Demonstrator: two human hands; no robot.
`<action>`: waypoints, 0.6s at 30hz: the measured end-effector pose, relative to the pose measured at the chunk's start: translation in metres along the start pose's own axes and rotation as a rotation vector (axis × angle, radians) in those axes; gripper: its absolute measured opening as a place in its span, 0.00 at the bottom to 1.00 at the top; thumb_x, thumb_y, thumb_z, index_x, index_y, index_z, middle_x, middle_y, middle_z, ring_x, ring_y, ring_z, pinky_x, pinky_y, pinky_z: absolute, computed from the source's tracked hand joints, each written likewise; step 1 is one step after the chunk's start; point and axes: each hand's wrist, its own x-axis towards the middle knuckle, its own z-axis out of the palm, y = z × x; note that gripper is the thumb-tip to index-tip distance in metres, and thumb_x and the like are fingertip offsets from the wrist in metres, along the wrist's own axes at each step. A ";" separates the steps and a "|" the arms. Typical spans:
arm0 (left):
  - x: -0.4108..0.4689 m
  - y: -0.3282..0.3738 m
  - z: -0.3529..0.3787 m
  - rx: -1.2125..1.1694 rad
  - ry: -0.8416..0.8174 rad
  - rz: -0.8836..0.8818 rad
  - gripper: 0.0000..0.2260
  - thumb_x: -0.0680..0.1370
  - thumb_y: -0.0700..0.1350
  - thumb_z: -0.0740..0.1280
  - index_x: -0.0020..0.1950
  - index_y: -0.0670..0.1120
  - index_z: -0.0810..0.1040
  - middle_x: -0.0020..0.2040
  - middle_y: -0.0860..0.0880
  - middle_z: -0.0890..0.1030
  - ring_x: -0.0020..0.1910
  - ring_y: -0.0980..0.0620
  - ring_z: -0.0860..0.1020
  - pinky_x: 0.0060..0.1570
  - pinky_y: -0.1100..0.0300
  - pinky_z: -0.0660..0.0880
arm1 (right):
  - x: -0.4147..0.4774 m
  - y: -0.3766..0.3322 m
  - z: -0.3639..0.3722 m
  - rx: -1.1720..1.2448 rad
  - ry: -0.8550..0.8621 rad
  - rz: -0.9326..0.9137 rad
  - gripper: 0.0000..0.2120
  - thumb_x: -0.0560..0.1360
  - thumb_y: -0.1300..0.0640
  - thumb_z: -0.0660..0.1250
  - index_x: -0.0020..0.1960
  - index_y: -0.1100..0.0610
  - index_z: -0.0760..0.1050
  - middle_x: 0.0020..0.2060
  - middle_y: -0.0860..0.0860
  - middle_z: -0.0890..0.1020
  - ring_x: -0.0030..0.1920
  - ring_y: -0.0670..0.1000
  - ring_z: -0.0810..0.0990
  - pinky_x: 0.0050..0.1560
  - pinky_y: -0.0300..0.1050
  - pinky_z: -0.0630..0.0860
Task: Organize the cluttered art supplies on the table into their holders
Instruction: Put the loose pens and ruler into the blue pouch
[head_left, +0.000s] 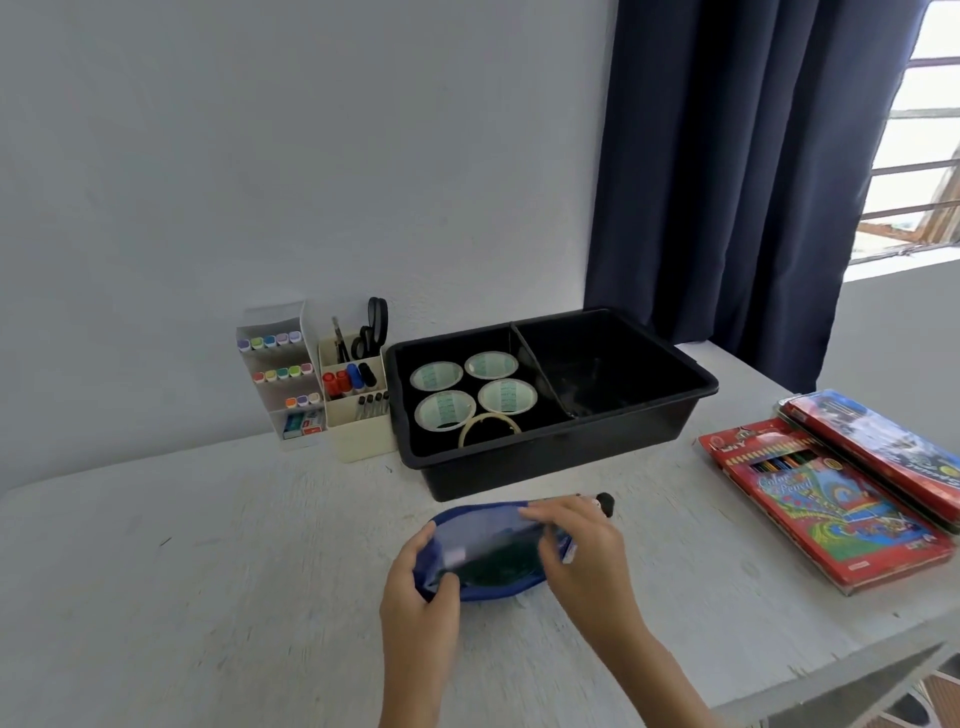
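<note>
Blue see-through pouch (483, 551) is the live item. It sits near the desk's (208, 545) front edge, mid-width, just in front of the bin (550, 462). Left hand (421, 587) grips its left end, thumb on top, fingers curled under. Right hand (582, 551) has fingers curled on the right end, pinching the top edge as far as I can tell. It's blurred, so I can't say if it's on a zip. Something dark is inside the pouch, can't ID it. A black tip (605, 503) shows past the right hand; can't tell what it is or whether it's in the pouch.

Progress, my read: mostly done.
- Back edge: rack (275, 374) loaded with markers. Caddy (358, 410) beside it holds scissors (375, 327), markers and pens.
- Bin's left compartment: four tape rolls (436, 375) lying flat, plus a fifth ring leaning at the front wall.
- Left to do: stow the pouch, and the two pencil boxes (826, 499) loose at the right edge. They lie side by side, touching or overlapping, can't tell which. The bin's right compartment looks the likely home, guess only.

Readable text: "Color Pencil" on the nearer box. The other box, the tape-core print and the small packs at the rack's bottom are too small to read.
</note>
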 end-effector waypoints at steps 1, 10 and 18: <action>0.001 -0.001 0.000 0.008 0.000 -0.002 0.21 0.75 0.30 0.64 0.66 0.46 0.72 0.65 0.47 0.72 0.64 0.50 0.70 0.54 0.63 0.71 | 0.000 0.003 0.000 0.003 0.061 0.023 0.14 0.68 0.73 0.69 0.49 0.58 0.81 0.44 0.45 0.79 0.46 0.43 0.76 0.45 0.27 0.74; 0.005 -0.009 -0.002 0.030 -0.008 0.026 0.19 0.76 0.33 0.65 0.65 0.48 0.71 0.64 0.49 0.73 0.61 0.55 0.70 0.49 0.68 0.72 | 0.022 0.067 -0.009 -0.394 -0.209 0.409 0.23 0.78 0.66 0.58 0.71 0.53 0.66 0.69 0.53 0.68 0.68 0.54 0.64 0.67 0.49 0.63; 0.010 -0.009 -0.005 -0.008 0.029 0.037 0.19 0.76 0.31 0.63 0.63 0.49 0.72 0.63 0.49 0.73 0.63 0.51 0.71 0.50 0.64 0.75 | 0.016 0.076 -0.001 -0.093 -0.027 0.449 0.10 0.76 0.65 0.64 0.56 0.57 0.77 0.49 0.52 0.76 0.54 0.55 0.74 0.47 0.38 0.68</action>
